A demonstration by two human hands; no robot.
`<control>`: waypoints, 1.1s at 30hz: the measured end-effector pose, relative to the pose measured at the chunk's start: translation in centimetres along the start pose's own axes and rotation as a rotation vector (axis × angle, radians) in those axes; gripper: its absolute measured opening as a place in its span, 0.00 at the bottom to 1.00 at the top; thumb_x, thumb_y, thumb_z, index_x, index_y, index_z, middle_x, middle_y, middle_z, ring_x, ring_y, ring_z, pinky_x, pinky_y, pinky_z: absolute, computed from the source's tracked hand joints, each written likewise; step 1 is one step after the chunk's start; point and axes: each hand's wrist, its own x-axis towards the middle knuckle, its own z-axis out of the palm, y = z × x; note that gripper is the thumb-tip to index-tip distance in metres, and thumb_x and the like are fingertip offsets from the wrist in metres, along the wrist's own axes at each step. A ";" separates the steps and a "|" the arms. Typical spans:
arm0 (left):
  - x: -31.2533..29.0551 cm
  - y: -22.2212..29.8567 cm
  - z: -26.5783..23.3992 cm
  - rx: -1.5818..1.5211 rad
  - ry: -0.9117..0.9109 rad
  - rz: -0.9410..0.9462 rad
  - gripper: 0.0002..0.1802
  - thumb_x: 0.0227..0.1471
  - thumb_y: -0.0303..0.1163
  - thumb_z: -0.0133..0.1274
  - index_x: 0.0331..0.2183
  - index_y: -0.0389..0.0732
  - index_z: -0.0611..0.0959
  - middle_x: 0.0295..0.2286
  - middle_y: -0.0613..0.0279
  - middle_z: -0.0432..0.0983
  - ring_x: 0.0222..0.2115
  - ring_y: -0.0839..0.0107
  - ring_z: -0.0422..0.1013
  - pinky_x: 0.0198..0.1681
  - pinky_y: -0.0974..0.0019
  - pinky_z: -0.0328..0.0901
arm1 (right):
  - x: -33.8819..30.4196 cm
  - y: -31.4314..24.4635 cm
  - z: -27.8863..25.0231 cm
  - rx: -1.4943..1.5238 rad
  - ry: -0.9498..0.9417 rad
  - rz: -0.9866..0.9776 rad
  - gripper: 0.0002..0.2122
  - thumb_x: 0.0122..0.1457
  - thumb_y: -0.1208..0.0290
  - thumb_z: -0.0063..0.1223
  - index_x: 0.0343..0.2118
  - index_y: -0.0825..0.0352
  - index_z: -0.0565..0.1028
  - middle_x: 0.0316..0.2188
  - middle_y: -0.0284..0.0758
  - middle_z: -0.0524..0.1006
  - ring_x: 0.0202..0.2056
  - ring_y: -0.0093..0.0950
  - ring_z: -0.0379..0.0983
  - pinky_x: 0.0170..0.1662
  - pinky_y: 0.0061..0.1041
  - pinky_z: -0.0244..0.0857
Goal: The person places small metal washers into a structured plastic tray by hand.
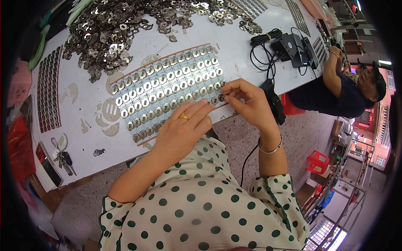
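A flat sheet (167,90) lies on the white table (259,46), covered with rows of small metal washer-like parts. My left hand (182,129), with a gold ring, rests palm down on the sheet's near edge, fingers pressing the lower rows. My right hand (247,102) pinches one small metal part (221,98) between thumb and fingers at the sheet's right near corner. A big loose heap of the same metal parts (113,33) lies across the far side of the table.
Another filled strip of parts (48,92) lies at the left. Keys (63,157) and a phone (50,167) sit near the left edge. A black charger with coiled cable (289,46) lies at the right. Another person (343,92) sits at the right end. A red stool (318,161) stands on the floor.
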 end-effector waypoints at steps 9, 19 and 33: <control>0.1 0.0 0.0 -0.004 0.019 -0.001 0.08 0.48 0.25 0.54 0.35 0.40 0.76 0.52 0.60 0.75 0.57 0.61 0.69 0.63 0.52 0.62 | 1.0 -1.5 -0.5 -0.071 -0.127 -0.017 0.15 0.55 0.89 0.56 0.45 0.69 0.78 0.36 0.30 0.82 0.36 0.16 0.76 0.40 0.18 0.70; 0.2 0.6 0.2 -0.016 0.033 -0.054 0.09 0.47 0.19 0.55 0.34 0.38 0.77 0.53 0.61 0.77 0.58 0.61 0.70 0.63 0.51 0.62 | 0.7 -1.3 0.2 -0.111 -0.012 0.034 0.16 0.53 0.87 0.63 0.46 0.69 0.78 0.35 0.31 0.81 0.37 0.18 0.77 0.39 0.18 0.71; 0.3 0.9 0.4 0.009 0.041 -0.072 0.09 0.48 0.20 0.56 0.34 0.39 0.76 0.54 0.60 0.76 0.59 0.61 0.68 0.63 0.52 0.62 | -0.8 0.3 2.0 -0.052 0.197 -0.013 0.16 0.55 0.85 0.64 0.47 0.68 0.78 0.36 0.31 0.82 0.34 0.17 0.76 0.38 0.16 0.70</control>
